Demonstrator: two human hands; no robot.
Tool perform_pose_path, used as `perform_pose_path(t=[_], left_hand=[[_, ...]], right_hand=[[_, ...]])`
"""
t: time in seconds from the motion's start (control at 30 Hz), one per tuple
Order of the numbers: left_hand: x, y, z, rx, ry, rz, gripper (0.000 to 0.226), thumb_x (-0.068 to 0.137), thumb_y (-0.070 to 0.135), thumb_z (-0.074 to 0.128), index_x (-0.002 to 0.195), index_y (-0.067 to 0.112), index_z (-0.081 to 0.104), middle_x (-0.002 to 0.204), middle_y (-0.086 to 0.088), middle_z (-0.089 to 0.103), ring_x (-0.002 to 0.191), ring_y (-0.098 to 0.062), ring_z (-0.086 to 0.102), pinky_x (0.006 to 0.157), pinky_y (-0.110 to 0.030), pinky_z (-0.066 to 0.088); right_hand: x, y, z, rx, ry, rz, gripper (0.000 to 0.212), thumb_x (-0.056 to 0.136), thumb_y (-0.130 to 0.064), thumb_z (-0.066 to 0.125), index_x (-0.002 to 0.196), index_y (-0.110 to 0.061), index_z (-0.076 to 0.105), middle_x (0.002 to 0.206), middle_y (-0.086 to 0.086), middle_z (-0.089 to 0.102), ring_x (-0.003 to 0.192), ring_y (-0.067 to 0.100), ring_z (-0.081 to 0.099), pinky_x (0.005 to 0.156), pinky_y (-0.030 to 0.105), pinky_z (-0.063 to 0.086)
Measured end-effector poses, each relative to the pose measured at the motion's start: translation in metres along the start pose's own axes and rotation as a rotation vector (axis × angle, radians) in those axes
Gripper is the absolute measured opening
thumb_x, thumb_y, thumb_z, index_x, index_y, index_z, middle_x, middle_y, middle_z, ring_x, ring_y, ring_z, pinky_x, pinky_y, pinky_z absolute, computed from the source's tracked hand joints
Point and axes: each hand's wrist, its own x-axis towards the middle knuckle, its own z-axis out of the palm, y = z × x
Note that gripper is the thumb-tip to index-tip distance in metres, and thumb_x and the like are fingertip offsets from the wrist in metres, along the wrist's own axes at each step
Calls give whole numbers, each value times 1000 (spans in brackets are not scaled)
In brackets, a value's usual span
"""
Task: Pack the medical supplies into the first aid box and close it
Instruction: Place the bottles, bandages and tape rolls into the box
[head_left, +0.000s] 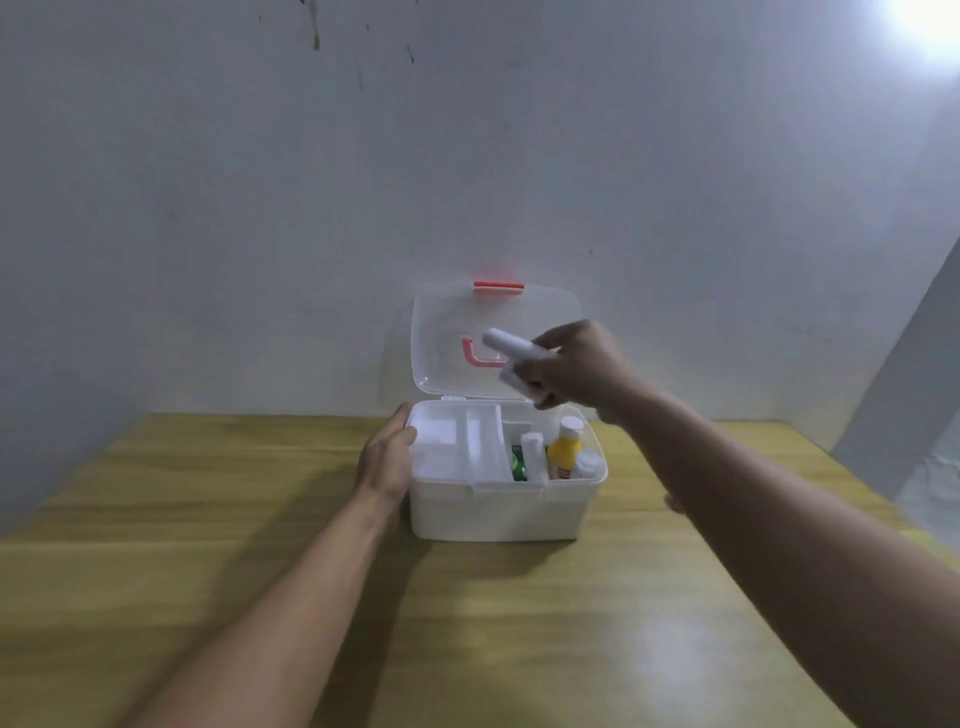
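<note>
Box (493, 509) between hands, right hand (576, 371) gripping rolls (511, 345).

2 bare forearms (291, 587) reach into view, no sleeves showing. Neither wrist nor any finger carries a watch, band or ring.

Wooden counter (208, 571) abuts a pale wall (208, 208) with dark stains; bright light (930, 21) glares at upper right.
</note>
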Motion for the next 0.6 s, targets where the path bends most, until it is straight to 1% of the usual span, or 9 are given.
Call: perform_pose_path(t=[0.03, 0.1, 0.17, 0.23, 0.3, 0.4, 0.47, 0.53, 0.6], left_hand=[[0, -2, -1, -32, -15, -15, 43, 86, 9, 46, 124, 19, 64, 133, -1, 61, 123, -21, 56, 105, -37, 42], [0, -10, -4, -115, -6, -76, 34, 78, 22, 52, 104, 21, 75, 114, -6, 71, 111, -30, 64, 101, -50, 46], [0, -14, -7, -138, 49, -153, 33, 72, 35, 58, 89, 14, 77, 103, -11, 74, 103, -32, 67, 96, -54, 49], [-4, -11, -7, -102, 71, -180, 33, 76, 40, 60, 81, 11, 75, 101, -13, 73, 101, -32, 66, 95, -51, 51], [-8, -7, -6, -43, 64, -164, 29, 89, 36, 54, 81, 15, 72, 101, -12, 71, 97, -29, 65, 89, -41, 52], [-9, -5, -7, 11, 47, -102, 30, 96, 31, 46, 84, 17, 70, 98, -8, 69, 88, -21, 62, 74, -32, 48], [-9, -6, -7, 40, 38, -72, 31, 98, 30, 43, 92, 15, 70, 97, -7, 68, 86, -18, 60, 69, -28, 46], [-8, -7, -6, 70, 50, -53, 28, 99, 29, 42, 97, 15, 67, 93, -4, 66, 82, -15, 58, 64, -24, 44], [-7, -9, -4, 84, 63, -34, 28, 99, 27, 42, 100, 14, 66, 96, -6, 63, 87, -19, 56, 69, -26, 40]], right_hand=[[1, -4, 13, -11, -28, 9, 28, 80, -12, 76, 104, 0, 69, 74, 9, 66, 63, 24, 69, 61, 38, 62], [5, -6, 38, -85, -49, -8, 27, 79, -13, 76, 102, -1, 71, 78, 11, 69, 70, 27, 71, 68, 41, 62], [10, -5, 58, -165, -37, -73, 30, 78, -16, 76, 105, -3, 72, 87, 12, 72, 74, 26, 70, 70, 36, 60], [11, -3, 74, -215, -25, -131, 34, 79, -20, 76, 109, -7, 72, 94, 11, 72, 75, 22, 66, 67, 30, 54], [13, -1, 83, -271, -11, -164, 34, 79, -23, 76, 109, -9, 72, 95, 10, 72, 79, 23, 65, 67, 30, 50], [14, 2, 89, -324, 18, -149, 30, 83, -24, 72, 109, -9, 71, 97, 10, 71, 84, 25, 65, 70, 32, 52], [16, 4, 82, -370, 70, -110, 27, 87, -27, 65, 107, -10, 71, 90, 7, 70, 77, 25, 62, 60, 29, 49], [14, 6, 71, -455, 99, -62, 25, 86, -30, 58, 95, -10, 70, 73, 4, 62, 66, 24, 56, 48, 25, 37], [9, 8, 60, -488, 108, -2, 28, 83, -35, 57, 72, -9, 60, 60, 1, 49, 57, 22, 48, 46, 24, 31]])
